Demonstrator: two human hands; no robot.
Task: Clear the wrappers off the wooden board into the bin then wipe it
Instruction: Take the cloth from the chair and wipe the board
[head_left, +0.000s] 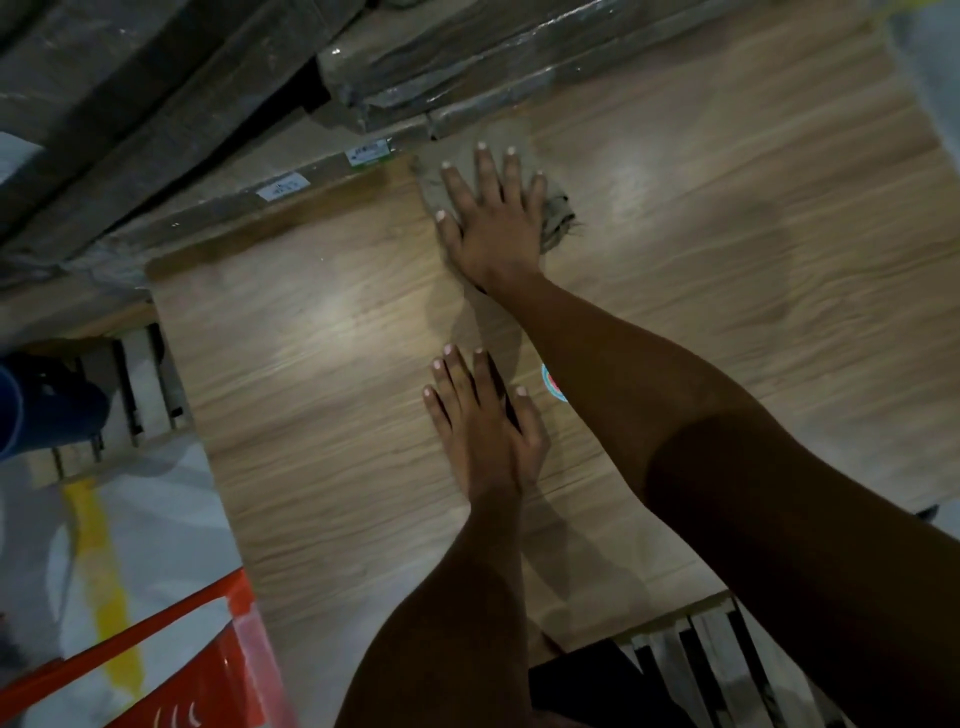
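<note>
Orange thing (208, 670): it sits low at the left, closest to us. It is shiny and looks like plastic. It may be the bin, but I cannot tell for sure.

Left hand (488, 415): it lies flat on the wooden board (322, 395) with straight fingers. It holds nothing. It looks like it is keeping the board from sliding.

Sticker (551, 383): a small round red and blue bit peeks out on the board between the left hand and the right arm. Most of it is hidden, so I cannot say what it is.

Wooden board: big, flat and hard. It looks smooth, so a cloth should glide on it. It looks heavy and will not bend. No wrappers show on it now, so I think the wiping part is on.

Right hand (493, 218): it is farther away, near the far edge of the board. Its fingers are spread out and straight, pressing down on the cloth (558, 221). It does not squeeze the cloth.

Cloth: grey and soft, with frayed threads. It is bunched up under the right hand and pokes out on the right side. It looks light and floppy. Pushing down with a flat palm is a good way to move it, since a pinch would only lift one corner.

Wrapped planks (441, 62): long bundles in shiny plastic lie past the board, farthest away.
</note>
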